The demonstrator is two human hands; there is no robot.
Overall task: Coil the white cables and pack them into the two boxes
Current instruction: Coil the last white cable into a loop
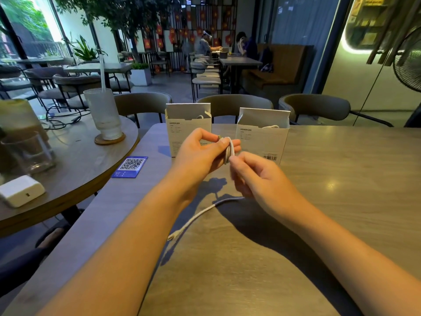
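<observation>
Two white boxes stand upright with open tops near the far edge of the wooden table (341, 201). A bit of white cable shows inside the left box (189, 131) and inside the right box (262, 137). Another white cable (229, 151) is looped round the fingers of my left hand (202, 151), just in front of the boxes. My right hand (252, 176) pinches the same cable right beside the loops. The loose tail (193, 220) trails from under my right hand across the table toward me and ends in a plug near the left edge.
A round table (75, 169) stands on the left with a ribbed glass on a coaster (106, 115), a tumbler (29, 151), a white charger (21, 190) and a blue QR card (131, 166). Grey chairs (234, 106) line the far side of my table.
</observation>
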